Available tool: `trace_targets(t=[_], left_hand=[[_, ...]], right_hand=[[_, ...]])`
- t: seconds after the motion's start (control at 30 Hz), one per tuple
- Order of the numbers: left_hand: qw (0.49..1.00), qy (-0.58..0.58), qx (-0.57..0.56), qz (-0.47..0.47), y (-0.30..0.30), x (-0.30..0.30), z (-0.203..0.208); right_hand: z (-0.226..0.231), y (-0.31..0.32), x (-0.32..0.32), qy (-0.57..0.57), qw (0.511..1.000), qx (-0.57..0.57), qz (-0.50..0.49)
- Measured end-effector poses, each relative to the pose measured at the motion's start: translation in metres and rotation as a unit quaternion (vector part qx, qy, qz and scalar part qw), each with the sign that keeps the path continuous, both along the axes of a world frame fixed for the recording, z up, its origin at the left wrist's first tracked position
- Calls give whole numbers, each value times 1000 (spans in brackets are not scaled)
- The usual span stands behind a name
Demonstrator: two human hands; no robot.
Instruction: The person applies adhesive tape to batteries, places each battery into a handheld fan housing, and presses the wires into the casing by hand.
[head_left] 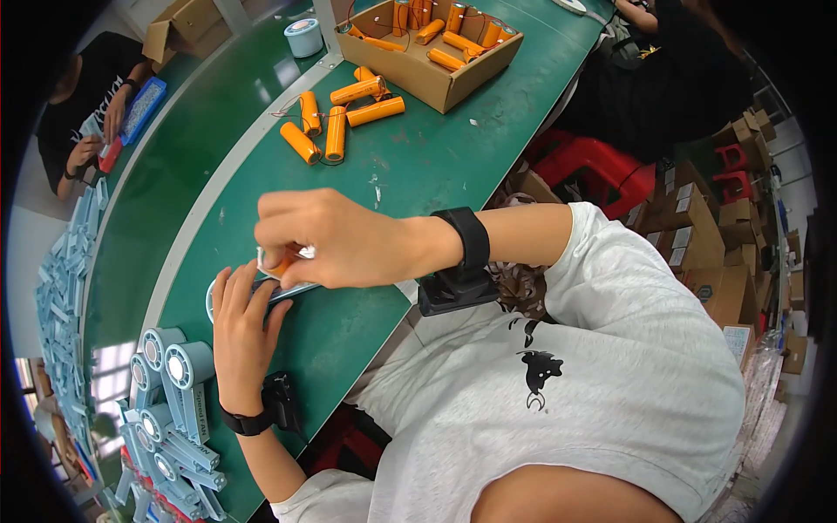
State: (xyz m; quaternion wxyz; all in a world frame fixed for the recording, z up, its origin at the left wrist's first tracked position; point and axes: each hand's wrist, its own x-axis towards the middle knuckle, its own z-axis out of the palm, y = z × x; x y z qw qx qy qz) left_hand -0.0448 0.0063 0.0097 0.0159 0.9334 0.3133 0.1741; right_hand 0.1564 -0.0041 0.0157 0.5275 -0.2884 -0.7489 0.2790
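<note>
A light-blue handheld fan housing (300,288) lies on the green table, mostly covered by my hands. My left hand (241,327) grips it, with fingers laid over its near end and the thumb on the side toward me. Above it, my right hand (323,240) is closed, thumb and fingers curled down over the housing. An orange battery (278,267) shows in part beneath those fingers, beside a small white piece that I cannot make out clearly. Several loose orange batteries (336,132) with thin wires lie beyond my right hand.
A cardboard box (445,80) of orange batteries stands at the far side. Light-blue fans (187,366) are piled at the left. A metal strip borders the green conveyor (166,166), where a white-blue round part (303,37) sits. Other people work across it and at the upper right.
</note>
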Motion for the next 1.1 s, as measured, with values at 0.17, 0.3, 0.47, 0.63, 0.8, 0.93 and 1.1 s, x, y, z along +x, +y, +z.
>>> trace_targets(t=[0.17, 0.3, 0.47, 0.63, 0.8, 0.93, 1.1], left_hand=[[999, 33, 33, 15, 1, 4, 8], [998, -61, -6, 22, 6, -6, 1], [975, -189, -77, 88, 2, -10, -14], [947, -246, -164, 128, 4, -14, -21], [909, -304, -261, 117, 5, -15, -11], [950, -127, -268, 95, 15, -24, 21], [941, 127, -277, 150, 30, -9, 68]], right_hand=[[-9, -12, 3, -112, 988, 90, -59], [-4, -9, 6, -137, 989, 43, -19], [13, 16, 4, -210, 971, -10, 112], [12, 49, -21, -334, 921, -74, 187], [13, 55, -24, -464, 861, -89, 186], [4, 54, -35, -423, 875, -178, 152], [-6, 51, -19, -259, 962, 44, 73]])
